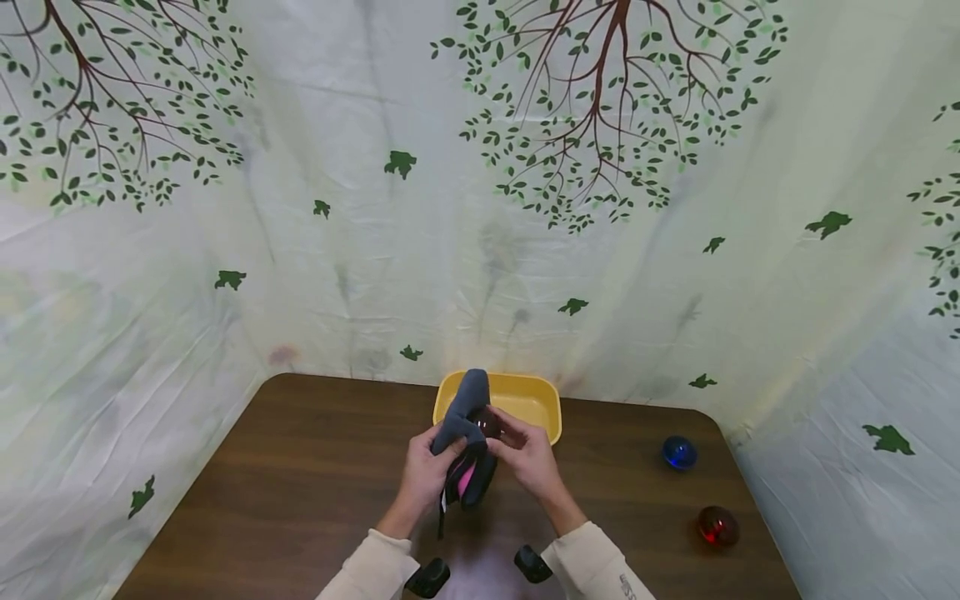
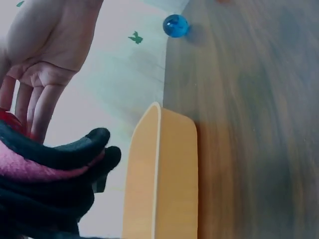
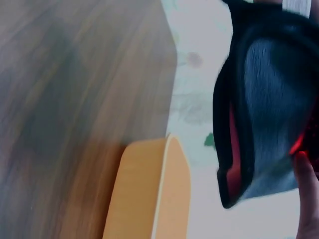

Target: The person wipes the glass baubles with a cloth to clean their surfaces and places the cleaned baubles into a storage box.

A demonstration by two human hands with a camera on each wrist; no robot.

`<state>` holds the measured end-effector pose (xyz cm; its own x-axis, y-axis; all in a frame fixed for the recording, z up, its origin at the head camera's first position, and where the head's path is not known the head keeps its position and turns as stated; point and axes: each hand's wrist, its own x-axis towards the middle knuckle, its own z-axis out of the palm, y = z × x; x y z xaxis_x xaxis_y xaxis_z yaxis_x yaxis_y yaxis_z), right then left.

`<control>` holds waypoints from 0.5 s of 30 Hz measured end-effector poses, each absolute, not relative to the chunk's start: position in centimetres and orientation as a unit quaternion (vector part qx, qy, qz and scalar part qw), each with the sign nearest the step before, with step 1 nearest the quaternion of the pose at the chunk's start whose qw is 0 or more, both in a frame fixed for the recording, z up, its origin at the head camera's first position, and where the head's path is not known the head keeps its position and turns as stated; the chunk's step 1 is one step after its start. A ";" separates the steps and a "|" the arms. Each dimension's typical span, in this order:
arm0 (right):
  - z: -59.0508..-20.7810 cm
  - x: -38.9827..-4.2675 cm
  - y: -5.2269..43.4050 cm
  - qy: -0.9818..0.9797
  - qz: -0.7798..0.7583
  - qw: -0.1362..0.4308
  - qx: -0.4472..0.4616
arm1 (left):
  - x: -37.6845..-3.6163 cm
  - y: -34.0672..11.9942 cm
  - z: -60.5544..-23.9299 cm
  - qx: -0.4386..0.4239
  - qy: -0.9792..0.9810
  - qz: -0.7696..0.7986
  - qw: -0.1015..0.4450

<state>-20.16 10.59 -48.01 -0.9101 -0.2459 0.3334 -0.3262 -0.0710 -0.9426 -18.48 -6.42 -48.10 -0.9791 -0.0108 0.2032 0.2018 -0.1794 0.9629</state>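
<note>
My left hand (image 1: 425, 468) grips a soft dark grey cloth item (image 1: 472, 389) with black edging and a bright pink inside (image 1: 466, 481). Its exact kind is hard to tell. With thumb and fingers, my right hand (image 1: 527, 454) pinches a clear dark red ball (image 1: 487, 423) against the cloth's side. In the left wrist view the cloth's black, mouth-like edges (image 2: 75, 154) stand a little apart around the pink. The right wrist view shows the cloth's grey side (image 3: 271, 94) and a fingertip (image 3: 302, 162) by a red glint. Most of that ball is hidden there.
A yellow tray (image 1: 553, 417) stands at the table's far edge, just beyond the hands. To the right on the brown wooden table (image 1: 322, 467) lie a blue glass-like ball (image 1: 679, 452) and, nearer, another red one (image 1: 717, 526). A leaf-patterned curtain (image 1: 420, 250) hangs behind.
</note>
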 end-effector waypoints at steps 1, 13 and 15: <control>-47.9 -20.1 10.5 -0.682 0.708 0.025 0.183 | -18.5 -6.4 -48.1 -0.087 -0.644 -0.757 0.074; -44.8 -19.4 11.3 -0.733 0.642 -0.060 0.218 | -18.8 -6.6 -47.8 -0.054 -0.647 -0.757 0.073; -44.0 -19.1 11.5 -0.751 0.618 -0.050 0.227 | -19.0 -6.9 -47.9 -0.040 -0.631 -0.772 0.061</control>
<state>-19.10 11.50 -43.97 -0.8915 -0.4036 0.2057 -0.2795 0.1326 -0.9509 -18.96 -6.87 -47.90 -0.9893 -0.0436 0.1392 0.1451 -0.1955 0.9699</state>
